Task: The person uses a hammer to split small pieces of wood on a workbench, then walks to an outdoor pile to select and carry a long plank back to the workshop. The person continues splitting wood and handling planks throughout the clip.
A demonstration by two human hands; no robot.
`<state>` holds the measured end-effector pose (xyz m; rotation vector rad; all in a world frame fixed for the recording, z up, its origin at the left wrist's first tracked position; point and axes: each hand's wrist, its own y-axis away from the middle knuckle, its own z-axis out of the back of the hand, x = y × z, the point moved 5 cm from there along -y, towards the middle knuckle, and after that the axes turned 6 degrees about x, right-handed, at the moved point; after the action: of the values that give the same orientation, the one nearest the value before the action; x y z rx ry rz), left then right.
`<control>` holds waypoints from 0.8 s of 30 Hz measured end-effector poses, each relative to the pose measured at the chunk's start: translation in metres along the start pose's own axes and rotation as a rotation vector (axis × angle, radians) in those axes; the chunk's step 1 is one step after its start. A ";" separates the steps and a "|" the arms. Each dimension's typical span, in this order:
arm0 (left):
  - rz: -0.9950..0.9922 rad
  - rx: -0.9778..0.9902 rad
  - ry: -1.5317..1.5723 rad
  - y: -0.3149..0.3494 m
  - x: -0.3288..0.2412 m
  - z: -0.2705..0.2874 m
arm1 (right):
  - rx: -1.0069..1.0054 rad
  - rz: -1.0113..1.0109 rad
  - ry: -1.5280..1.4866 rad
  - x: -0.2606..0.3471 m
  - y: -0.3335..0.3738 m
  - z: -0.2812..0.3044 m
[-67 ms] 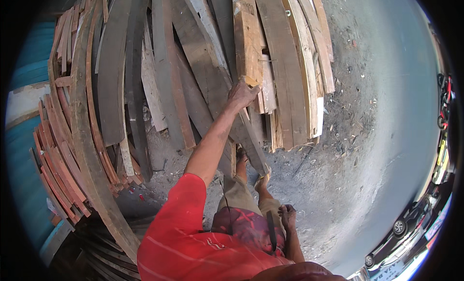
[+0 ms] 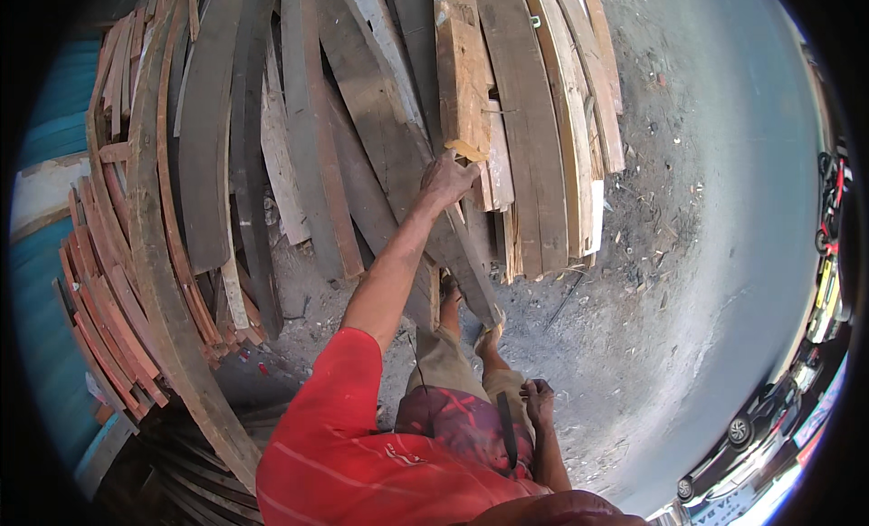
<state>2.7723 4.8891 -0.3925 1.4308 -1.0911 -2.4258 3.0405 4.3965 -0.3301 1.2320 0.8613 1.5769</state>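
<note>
My left hand point(image 2: 448, 179) reaches forward, its fingers closed at the near end of a thick, light-brown wooden beam point(image 2: 463, 91) on top of the pile. The fingers' underside contact is partly hidden. Beneath my forearm, a long grey-brown plank point(image 2: 466, 259) slants toward my feet. My right hand point(image 2: 539, 399) is low beside my right thigh, its fingers curled closed; whatever they hold, if anything, cannot be made out. A narrow dark strip point(image 2: 507, 426) hangs by my waist, apart from that hand.
Weathered planks point(image 2: 534, 146) lie lengthwise ahead. Reddish boards point(image 2: 109, 318) are stacked at left, behind a long curved-looking plank point(image 2: 167, 309). Gritty ground point(image 2: 634, 282) with wood chips borders a grey road point(image 2: 751, 164) at right, where a dark car point(image 2: 751, 422) stands.
The view has shifted very slightly. My left hand stays at the beam's end, and my right hand remains beside my thigh.
</note>
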 end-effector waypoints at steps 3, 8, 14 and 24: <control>0.066 0.082 0.493 -0.005 0.040 -0.021 | 0.005 0.037 0.116 0.038 -0.015 -0.006; 0.262 0.080 1.458 -0.040 0.086 -0.087 | 0.021 0.027 0.078 0.066 -0.014 -0.032; 0.302 -0.229 1.777 -0.115 0.095 -0.077 | -0.024 -0.055 0.262 0.059 0.007 -0.022; 0.237 -0.296 1.899 -0.206 0.187 -0.078 | -0.156 -0.068 0.289 -0.049 0.063 -0.007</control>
<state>2.7831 4.9179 -0.6799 2.1397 -0.2509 -0.2740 3.0220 4.3299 -0.2899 0.8694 0.9304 1.7573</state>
